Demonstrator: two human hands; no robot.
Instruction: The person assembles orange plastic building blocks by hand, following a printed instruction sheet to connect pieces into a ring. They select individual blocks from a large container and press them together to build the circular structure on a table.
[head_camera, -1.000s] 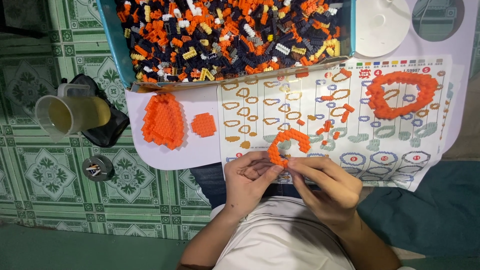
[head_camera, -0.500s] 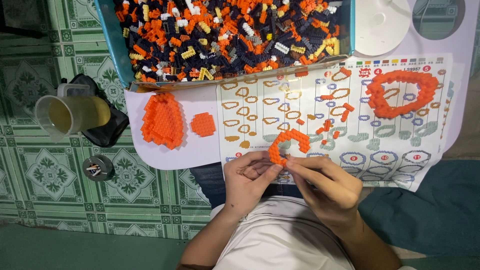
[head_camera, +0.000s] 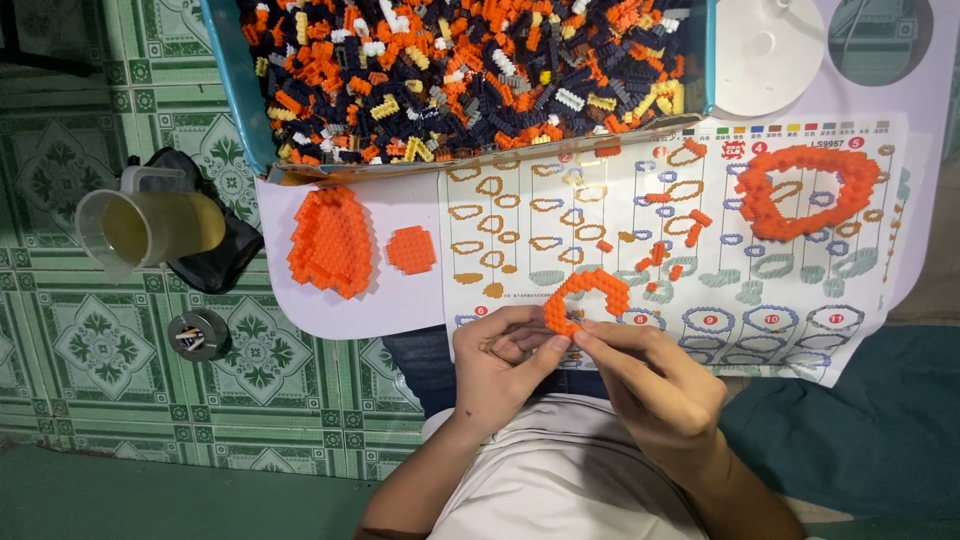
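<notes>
Both hands meet just above the person's lap at the near edge of the worktop. The left hand and the right hand each have their grip clamped on the lower ends of a small orange arch of tiny bricks, thumb and fingertips pinching it from either side, so the arch stands up over the instruction sheet.

The arch looks thin, a single row of bricks, and that is the weak point. If the two grips squeeze or twist unevenly, I judge it could snap at a joint and scatter bricks onto the sheet or into the lap (small pieces would be hard to find on the patterned floor). Pressing a new brick on without support underneath could do the same.

Loose orange bits lie on the sheet just beyond the arch; a sweep of the wrist could knock them out of place. Farther off sit the orange ring, a flat orange leaf shape and a small orange patch, all well apart from the hands and less at risk. The tray of mixed bricks overhangs the worktop's far side. A jug of yellowish liquid stands on the floor to the left; a stray elbow might tip it.
</notes>
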